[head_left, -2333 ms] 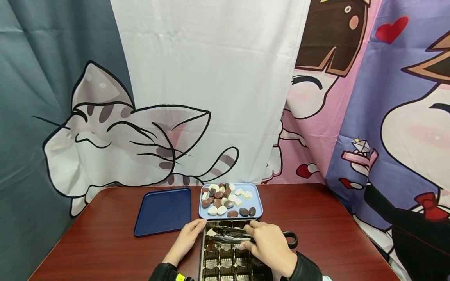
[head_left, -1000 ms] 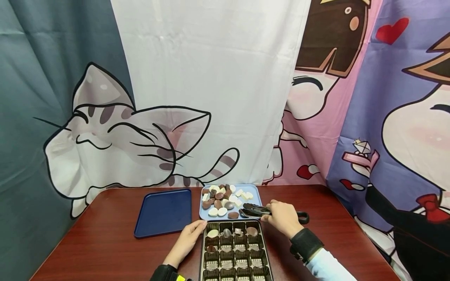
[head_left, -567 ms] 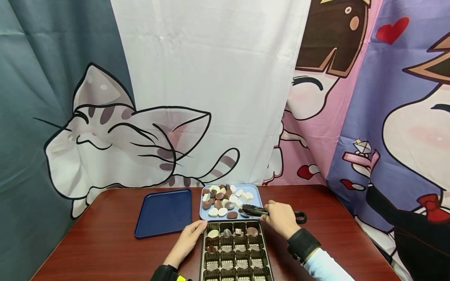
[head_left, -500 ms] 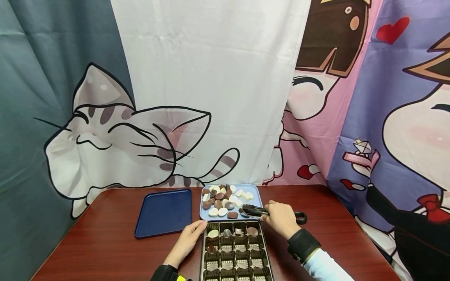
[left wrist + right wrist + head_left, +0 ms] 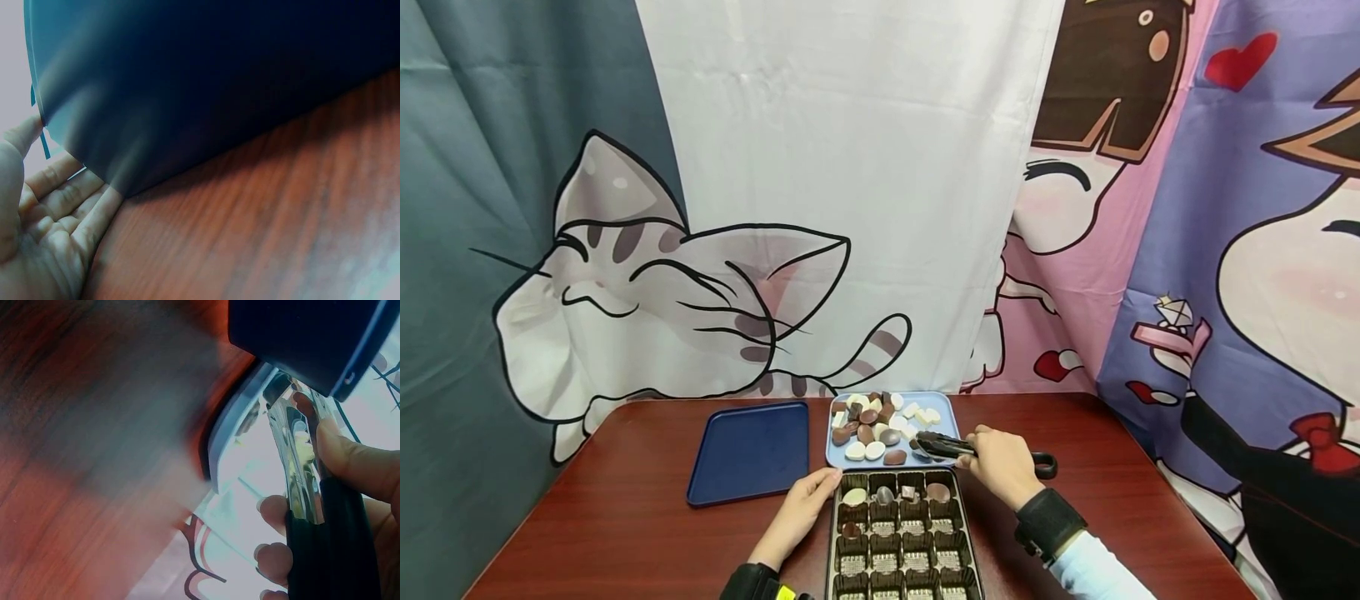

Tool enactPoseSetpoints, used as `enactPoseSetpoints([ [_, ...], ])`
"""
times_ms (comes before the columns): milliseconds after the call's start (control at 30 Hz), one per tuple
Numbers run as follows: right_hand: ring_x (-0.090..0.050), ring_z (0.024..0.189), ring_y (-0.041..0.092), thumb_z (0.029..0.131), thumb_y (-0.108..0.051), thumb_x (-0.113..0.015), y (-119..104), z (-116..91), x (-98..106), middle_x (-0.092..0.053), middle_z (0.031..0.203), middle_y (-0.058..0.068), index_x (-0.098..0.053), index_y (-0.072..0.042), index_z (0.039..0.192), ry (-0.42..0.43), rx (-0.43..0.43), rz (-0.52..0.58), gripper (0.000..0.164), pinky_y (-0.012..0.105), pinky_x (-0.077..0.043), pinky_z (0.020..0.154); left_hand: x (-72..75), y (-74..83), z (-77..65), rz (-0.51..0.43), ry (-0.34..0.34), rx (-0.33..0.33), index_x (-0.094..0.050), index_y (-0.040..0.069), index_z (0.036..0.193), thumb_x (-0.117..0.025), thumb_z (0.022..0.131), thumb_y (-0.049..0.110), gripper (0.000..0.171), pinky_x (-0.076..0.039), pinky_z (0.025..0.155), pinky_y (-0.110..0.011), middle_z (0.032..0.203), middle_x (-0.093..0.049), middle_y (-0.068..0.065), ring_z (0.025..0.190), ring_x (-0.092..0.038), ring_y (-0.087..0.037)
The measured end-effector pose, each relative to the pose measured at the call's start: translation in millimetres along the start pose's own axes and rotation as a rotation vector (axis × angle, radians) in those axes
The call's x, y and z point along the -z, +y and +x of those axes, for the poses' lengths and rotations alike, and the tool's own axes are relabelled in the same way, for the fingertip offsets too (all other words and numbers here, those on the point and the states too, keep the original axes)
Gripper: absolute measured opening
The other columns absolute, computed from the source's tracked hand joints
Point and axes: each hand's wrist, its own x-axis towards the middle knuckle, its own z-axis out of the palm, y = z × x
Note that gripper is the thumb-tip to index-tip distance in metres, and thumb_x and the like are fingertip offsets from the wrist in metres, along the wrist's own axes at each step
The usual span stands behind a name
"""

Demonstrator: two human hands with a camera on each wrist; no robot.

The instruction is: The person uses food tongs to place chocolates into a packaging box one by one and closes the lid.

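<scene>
1. Left of centre in the lower frame, the navy tray (image 5: pixel 748 454) lies on the wooden table (image 5: pixel 617 500).
2. Just right of it, the left hand (image 5: pixel 807 500) rests near-straight fingers against the upper-left corner of the black compartment tray (image 5: pixel 884 542), which cuts the bottom edge.
3. Above that, chocolates (image 5: pixel 867 415) sit on the light-blue tray (image 5: pixel 947 421); a brown oval chocolate (image 5: pixel 895 457) lies near its lower edge, long axis roughly level.
4. The tongs (image 5: pixel 942 447) also run roughly level, tips pointing left, just right of that oval and nearer it than the left fingertips. Whether they pinch a piece, I cannot tell.
5. Rightmost, the right hand (image 5: pixel 1002 467) grips the tongs with curled fingers.
</scene>
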Motion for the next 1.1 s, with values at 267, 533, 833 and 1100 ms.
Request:
enactPoseSetpoints([
  [267, -0.053, 0.053, 0.017, 0.074, -0.031, -0.088, -1.2, 1.8, 12.3, -0.051, 0.066, -0.004, -0.064, -0.019, 0.069, 0.004, -0.028, 0.031, 0.027, 0.034, -0.041, 0.049, -0.6, -0.9, 1.1, -0.001, 0.014, -0.002, -0.066, 0.002, 0.127, -0.053, 0.106, 0.037, 0.043, -0.052, 0.092, -0.034, 0.125, -0.069, -0.015, 0.115, -0.064, -0.02],
  [533, -0.052, 0.054, 0.014, 0.077, -0.033, -0.086, -7.5, 0.1, 25.8, -0.051, 0.069, -0.005, -0.069, -0.018, 0.077, 0.028, -0.009, 0.03, 0.022, 0.032, -0.041, 0.049, 1.2, -1.4, 1.0, 0.011, -0.011, -0.018, -0.066, 0.003, 0.128, -0.051, 0.106, 0.04, 0.046, -0.053, 0.094, -0.033, 0.127, -0.068, -0.015, 0.114, -0.064, -0.015],
  [833, -0.055, 0.056, 0.012, 0.077, -0.037, -0.086, -22.4, -8.9, 38.6, -0.056, 0.074, -0.007, -0.079, -0.016, 0.096, 0.047, 0.033, 0.026, 0.029, 0.029, -0.043, 0.051, -0.1, -0.3, -0.2, -0.004, -0.011, -0.011, -0.067, 0.003, 0.125, -0.051, 0.106, 0.043, 0.046, -0.051, 0.094, -0.033, 0.123, -0.069, -0.014, 0.113, -0.063, -0.016],
  [1100, -0.043, 0.053, 0.003, 0.074, -0.043, -0.084, -39.1, -25.2, 48.9, -0.048, 0.068, -0.011, -0.074, -0.021, 0.083, 0.069, 0.148, 0.013, 0.026, 0.021, -0.033, 0.049, -0.3, -2.3, 1.2, -0.008, -0.007, -0.008, -0.067, 0.003, 0.125, -0.052, 0.105, 0.042, 0.046, -0.052, 0.095, -0.034, 0.127, -0.069, -0.015, 0.117, -0.063, -0.021],
])
